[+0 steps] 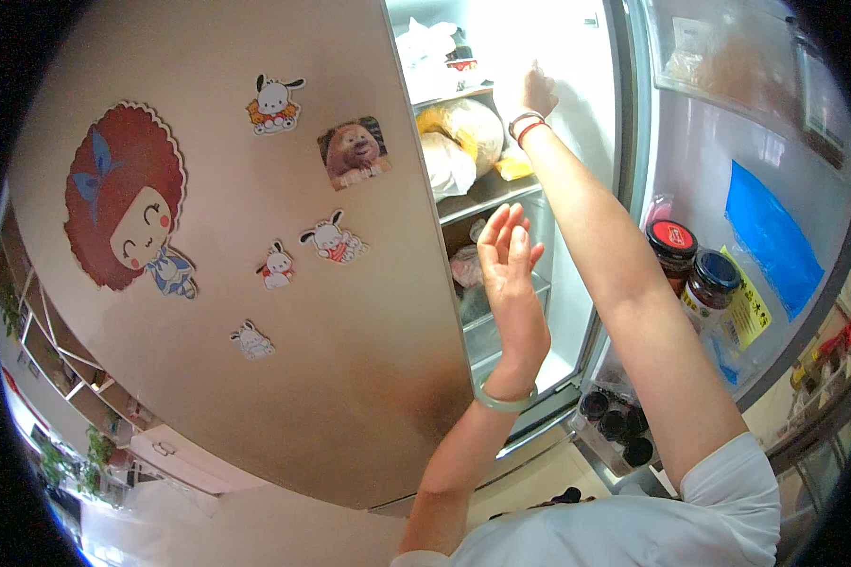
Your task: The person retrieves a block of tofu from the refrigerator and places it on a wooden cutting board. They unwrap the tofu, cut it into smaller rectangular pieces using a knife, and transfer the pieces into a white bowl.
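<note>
- While the right hand [541, 93] reaches inside the open silver refrigerator [350, 416], glare off the bright white interior washes out its outline; its fingers look bent, and I cannot tell whether they grip anything.
- Raised in front of the lower compartments, the left hand [509, 260] is loosely open, fingers apart, with nothing visible in its grasp; a pale green ring-shaped bangle [505, 396] circles its wrist.
- Nearest the right hand, a bulky white-and-yellow plastic-wrapped bundle [477, 130] sits on the middle shelf [473, 206], near the front edge; its contents are unclear.
- Toward that shelf's right front corner lies a small yellow packet [512, 169], beside the right forearm.
- Crumpled white plastic bags [425, 47] on the upper shelf are cut off above.
- The right forearm partly hides two dark-lidded glass jars [712, 274] along the door's inner side.
</note>
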Demonstrator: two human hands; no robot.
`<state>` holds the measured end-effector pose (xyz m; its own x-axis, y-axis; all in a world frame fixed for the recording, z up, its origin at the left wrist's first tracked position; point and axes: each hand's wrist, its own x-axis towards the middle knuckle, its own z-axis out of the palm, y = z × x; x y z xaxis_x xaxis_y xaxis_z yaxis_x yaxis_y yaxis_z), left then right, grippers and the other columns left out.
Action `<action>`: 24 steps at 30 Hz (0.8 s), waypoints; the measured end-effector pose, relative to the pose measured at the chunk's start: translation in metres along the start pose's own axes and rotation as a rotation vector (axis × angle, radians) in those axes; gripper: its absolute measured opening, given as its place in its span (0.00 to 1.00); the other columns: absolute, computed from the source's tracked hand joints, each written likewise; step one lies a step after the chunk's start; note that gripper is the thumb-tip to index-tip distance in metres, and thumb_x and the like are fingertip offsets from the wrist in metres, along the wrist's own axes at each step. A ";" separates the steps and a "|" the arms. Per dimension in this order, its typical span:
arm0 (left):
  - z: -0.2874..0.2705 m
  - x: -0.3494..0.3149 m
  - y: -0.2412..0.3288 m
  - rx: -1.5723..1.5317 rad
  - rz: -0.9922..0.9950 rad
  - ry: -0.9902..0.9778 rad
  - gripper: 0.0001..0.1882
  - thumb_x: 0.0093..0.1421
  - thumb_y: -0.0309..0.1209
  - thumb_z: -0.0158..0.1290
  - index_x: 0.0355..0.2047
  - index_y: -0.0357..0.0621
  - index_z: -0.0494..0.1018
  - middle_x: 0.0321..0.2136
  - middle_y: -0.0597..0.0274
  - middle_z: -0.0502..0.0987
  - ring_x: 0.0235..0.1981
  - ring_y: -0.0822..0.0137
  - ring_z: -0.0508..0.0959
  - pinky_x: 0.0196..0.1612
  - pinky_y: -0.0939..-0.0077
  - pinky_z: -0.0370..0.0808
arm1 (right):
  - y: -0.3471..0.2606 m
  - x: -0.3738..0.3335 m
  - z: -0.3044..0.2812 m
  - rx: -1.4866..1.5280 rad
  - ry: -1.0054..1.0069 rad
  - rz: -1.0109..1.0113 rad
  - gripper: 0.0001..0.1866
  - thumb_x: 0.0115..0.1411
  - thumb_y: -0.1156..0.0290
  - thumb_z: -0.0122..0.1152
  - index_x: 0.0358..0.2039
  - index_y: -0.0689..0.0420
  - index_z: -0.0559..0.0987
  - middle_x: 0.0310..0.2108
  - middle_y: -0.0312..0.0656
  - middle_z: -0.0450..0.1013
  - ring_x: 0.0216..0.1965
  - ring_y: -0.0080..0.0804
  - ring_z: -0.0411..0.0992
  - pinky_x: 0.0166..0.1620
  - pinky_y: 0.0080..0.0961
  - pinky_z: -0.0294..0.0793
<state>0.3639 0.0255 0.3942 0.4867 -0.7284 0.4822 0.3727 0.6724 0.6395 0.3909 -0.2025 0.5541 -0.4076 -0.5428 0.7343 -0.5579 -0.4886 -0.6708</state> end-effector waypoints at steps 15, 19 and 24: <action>-0.018 -0.032 -0.015 -0.048 -0.200 -0.063 0.19 0.68 0.32 0.50 0.57 0.45 0.65 0.54 0.59 0.73 0.51 0.69 0.73 0.53 0.69 0.71 | 0.028 -0.014 0.008 -0.107 0.062 -0.076 0.33 0.63 0.42 0.45 0.60 0.51 0.69 0.61 0.42 0.65 0.57 0.48 0.65 0.57 0.54 0.61; -0.026 -0.050 -0.012 -0.007 -0.212 -0.006 0.18 0.68 0.31 0.49 0.57 0.45 0.64 0.52 0.57 0.74 0.50 0.69 0.73 0.52 0.70 0.72 | 0.024 -0.040 0.000 0.018 -0.098 -0.052 0.36 0.64 0.38 0.43 0.65 0.46 0.63 0.62 0.42 0.65 0.59 0.51 0.66 0.59 0.60 0.59; -0.022 -0.063 -0.009 0.003 -0.227 -0.026 0.17 0.69 0.31 0.47 0.57 0.43 0.64 0.52 0.56 0.74 0.48 0.68 0.75 0.50 0.70 0.74 | 0.020 -0.040 -0.027 0.148 -0.205 -0.152 0.31 0.67 0.46 0.43 0.60 0.56 0.66 0.66 0.45 0.59 0.58 0.48 0.68 0.60 0.57 0.60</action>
<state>0.3476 0.0685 0.3447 0.3703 -0.8639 0.3413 0.4677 0.4909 0.7351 0.3766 -0.1714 0.5141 -0.1646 -0.5752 0.8013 -0.4834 -0.6610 -0.5739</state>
